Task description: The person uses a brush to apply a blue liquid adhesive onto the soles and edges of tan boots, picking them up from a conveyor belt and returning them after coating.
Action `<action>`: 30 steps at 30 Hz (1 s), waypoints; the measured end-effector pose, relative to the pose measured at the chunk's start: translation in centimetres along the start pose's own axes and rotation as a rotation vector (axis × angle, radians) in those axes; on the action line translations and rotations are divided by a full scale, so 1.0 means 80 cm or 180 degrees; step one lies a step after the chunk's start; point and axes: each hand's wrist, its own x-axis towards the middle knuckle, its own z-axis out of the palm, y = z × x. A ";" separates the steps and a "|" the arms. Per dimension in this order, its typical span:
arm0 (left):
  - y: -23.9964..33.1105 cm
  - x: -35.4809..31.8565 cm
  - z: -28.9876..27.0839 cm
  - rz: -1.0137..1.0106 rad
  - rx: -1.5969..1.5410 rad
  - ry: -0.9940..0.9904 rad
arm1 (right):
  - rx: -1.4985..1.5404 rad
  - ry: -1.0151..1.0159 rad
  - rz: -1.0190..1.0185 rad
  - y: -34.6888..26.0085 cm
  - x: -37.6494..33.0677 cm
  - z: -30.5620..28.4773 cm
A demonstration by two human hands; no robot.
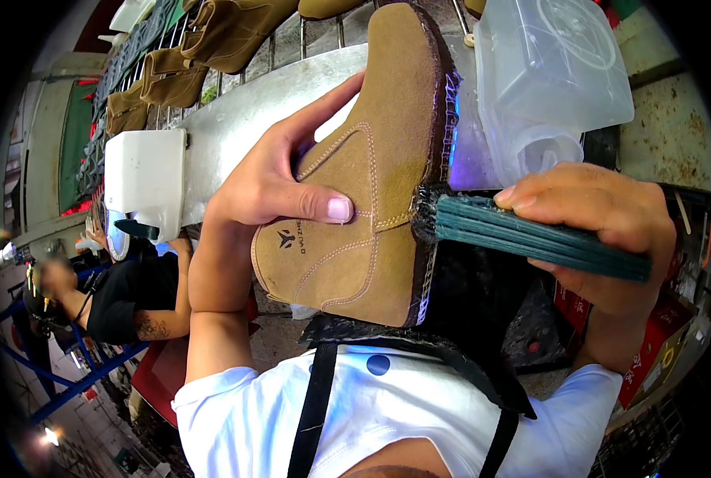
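A tan suede ankle boot (387,151) lies on its side before me, its toe pointing away and its stitched sole edge turned to the right. My left hand (291,175) grips the boot's upper, thumb pressed on the near side and fingers passing behind. In my right hand (602,215) is a dark green brush (507,231) with a ridged handle. Its dark tip (425,213) touches the boot's edge, where upper meets sole, near the middle. A darker, damp-looking patch shows on the suede just beyond the tip.
Behind the boot runs a metal bench (244,111). A translucent plastic container (550,64) stands at the right, a white one (144,179) at the left. More tan boots (172,76) sit on a rack at the far left. Another person (132,295) works at the left.
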 end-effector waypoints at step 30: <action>-0.016 -0.007 0.020 -0.0283 -0.1113 0.0628 | 0.1670 0.0325 0.0394 -0.024 -0.041 0.029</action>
